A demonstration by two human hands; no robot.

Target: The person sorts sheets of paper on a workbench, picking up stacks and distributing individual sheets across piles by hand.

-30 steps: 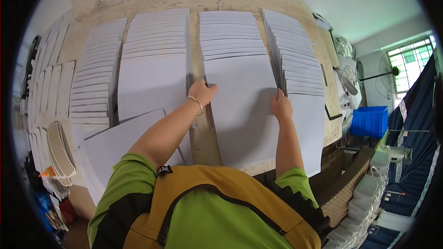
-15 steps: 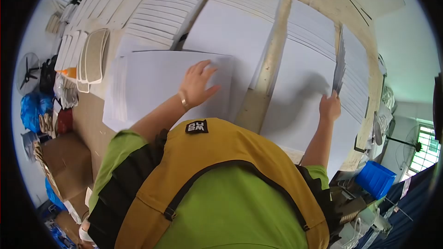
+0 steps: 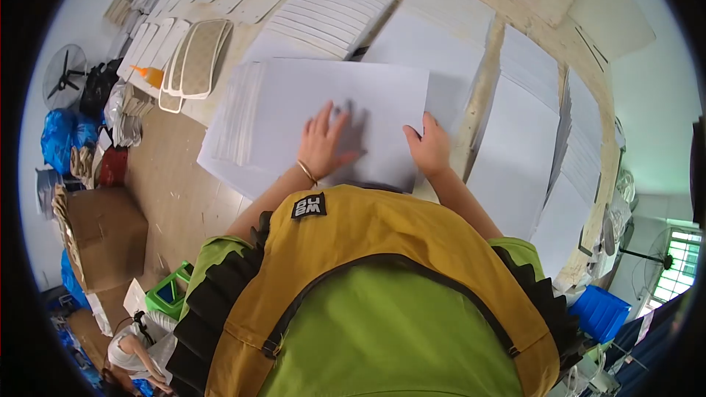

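The left grip point(image 3: 321, 150), spread, is over the crosswise-lying white sheet point(image 3: 382, 87); the right grip point(image 3: 430, 151), pinch unclear, is at its right edge.

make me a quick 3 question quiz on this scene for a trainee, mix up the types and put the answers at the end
1. Multiple choice: which wrist wears the bracelet? A) right B) left C) both

2. True or false: the right hand is at the right edge of the top white sheet.

3. Fill in: the bottle has a nozzle coloured ____.

Key: 1. B; 2. True; 3. orange
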